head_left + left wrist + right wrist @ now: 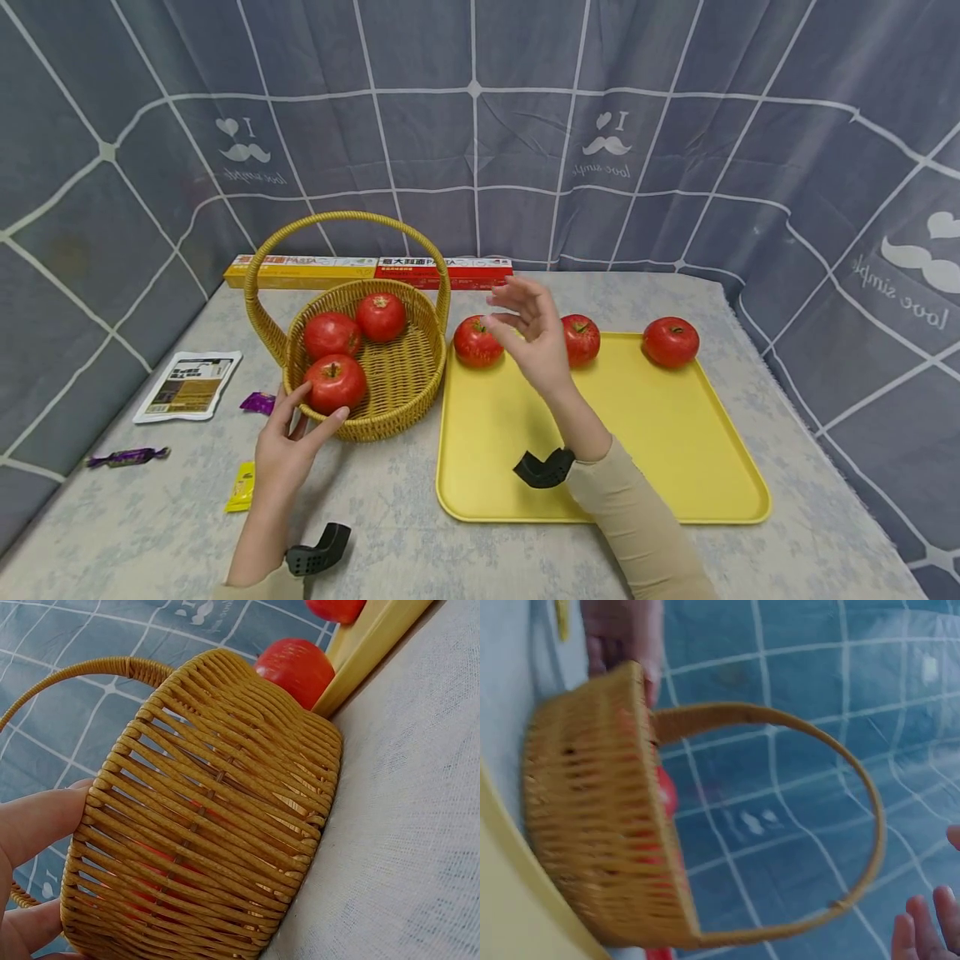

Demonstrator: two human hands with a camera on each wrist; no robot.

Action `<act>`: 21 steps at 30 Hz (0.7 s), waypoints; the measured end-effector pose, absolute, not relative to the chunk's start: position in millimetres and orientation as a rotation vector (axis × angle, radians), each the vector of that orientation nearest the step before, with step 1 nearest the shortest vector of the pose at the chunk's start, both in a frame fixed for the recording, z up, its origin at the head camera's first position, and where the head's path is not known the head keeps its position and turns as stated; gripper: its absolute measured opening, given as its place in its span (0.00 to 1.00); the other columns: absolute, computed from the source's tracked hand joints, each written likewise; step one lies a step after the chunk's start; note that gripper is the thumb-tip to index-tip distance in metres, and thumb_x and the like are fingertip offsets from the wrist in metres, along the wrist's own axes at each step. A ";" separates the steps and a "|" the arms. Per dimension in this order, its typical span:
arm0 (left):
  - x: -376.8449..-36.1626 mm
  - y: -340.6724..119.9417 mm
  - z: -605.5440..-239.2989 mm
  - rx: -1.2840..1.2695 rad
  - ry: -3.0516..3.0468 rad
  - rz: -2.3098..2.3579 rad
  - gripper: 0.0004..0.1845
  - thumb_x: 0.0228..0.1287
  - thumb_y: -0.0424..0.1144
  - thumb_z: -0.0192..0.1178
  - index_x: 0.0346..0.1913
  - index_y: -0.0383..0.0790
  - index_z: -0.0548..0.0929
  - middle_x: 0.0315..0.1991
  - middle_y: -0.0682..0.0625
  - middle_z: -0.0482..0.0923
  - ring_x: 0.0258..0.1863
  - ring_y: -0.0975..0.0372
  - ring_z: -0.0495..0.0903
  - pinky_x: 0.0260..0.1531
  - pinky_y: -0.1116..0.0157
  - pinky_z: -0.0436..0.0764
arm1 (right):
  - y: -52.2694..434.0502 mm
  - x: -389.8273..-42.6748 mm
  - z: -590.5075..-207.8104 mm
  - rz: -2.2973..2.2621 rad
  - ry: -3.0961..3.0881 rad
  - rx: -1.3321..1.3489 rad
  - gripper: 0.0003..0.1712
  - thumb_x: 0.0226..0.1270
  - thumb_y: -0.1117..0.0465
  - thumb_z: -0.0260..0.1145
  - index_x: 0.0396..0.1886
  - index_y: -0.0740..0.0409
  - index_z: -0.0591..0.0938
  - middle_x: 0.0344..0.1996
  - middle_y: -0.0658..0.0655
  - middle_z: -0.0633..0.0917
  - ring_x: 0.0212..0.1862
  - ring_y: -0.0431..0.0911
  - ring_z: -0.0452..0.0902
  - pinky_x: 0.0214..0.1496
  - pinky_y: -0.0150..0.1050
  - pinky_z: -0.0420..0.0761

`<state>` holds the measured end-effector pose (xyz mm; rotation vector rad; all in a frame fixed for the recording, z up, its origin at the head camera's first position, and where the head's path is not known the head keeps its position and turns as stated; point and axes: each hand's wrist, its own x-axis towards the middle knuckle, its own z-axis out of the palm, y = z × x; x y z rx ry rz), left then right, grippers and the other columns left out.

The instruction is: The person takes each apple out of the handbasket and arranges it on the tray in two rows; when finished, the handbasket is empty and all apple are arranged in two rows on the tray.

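Observation:
A woven basket (405, 375) with a tall hoop handle holds three red apples, the nearest apple (335, 385) lying against its near left rim. My left hand (288, 446) grips that rim, with the thumb and forefinger spread on either side of this apple. Through the weave in the left wrist view, red shows low inside the basket (202, 802). My right hand (536, 342) is raised above a yellow tray (600, 442), its fingers loosely bent around nothing. In the head view it comes between two apples at the tray's far edge, the left apple (478, 342) and the middle apple (580, 340).
Another apple (671, 342) sits at the tray's far right corner. Long pasta boxes (315, 272) lie behind the basket. On the left are a white packet (189, 386), purple sweets (127, 457) and a yellow wrapper (242, 487). Checked curtains (525, 150) surround the table.

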<state>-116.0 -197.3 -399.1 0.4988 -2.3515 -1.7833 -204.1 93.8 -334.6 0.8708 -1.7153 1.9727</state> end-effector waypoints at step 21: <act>-115.6 -196.9 -401.9 0.483 -2.366 -1.748 0.44 0.56 0.51 0.67 0.72 0.44 0.59 0.75 0.52 0.33 0.71 0.52 0.50 0.64 0.56 0.63 | -9.9 -232.7 -378.8 1.619 -2.595 1.333 0.36 0.55 0.59 0.73 0.63 0.56 0.69 0.59 0.55 0.73 0.61 0.47 0.68 0.59 0.41 0.75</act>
